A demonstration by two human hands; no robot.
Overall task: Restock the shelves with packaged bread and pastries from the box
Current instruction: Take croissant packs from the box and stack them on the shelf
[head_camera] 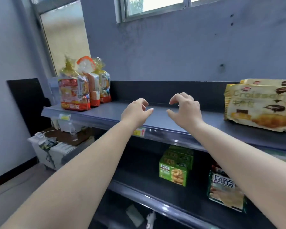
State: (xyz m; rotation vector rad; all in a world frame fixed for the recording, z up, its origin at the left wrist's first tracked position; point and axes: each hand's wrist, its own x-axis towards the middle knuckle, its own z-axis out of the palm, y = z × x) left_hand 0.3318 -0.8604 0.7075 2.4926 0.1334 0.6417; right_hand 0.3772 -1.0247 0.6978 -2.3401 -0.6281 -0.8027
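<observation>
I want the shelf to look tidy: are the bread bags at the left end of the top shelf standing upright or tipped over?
Upright: the bread bags stand on their bases on the top shelf, tied tops pointing up.

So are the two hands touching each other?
Apart. The head view shows bare shelf in the gap between the left hand and the right hand; both are empty, fingers curled.

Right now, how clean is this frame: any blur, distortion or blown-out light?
Head view: wide-angle bends the top shelf edge; bread bags and croissant pack print look soft; window is overexposed; both hands fairly sharp.
</observation>
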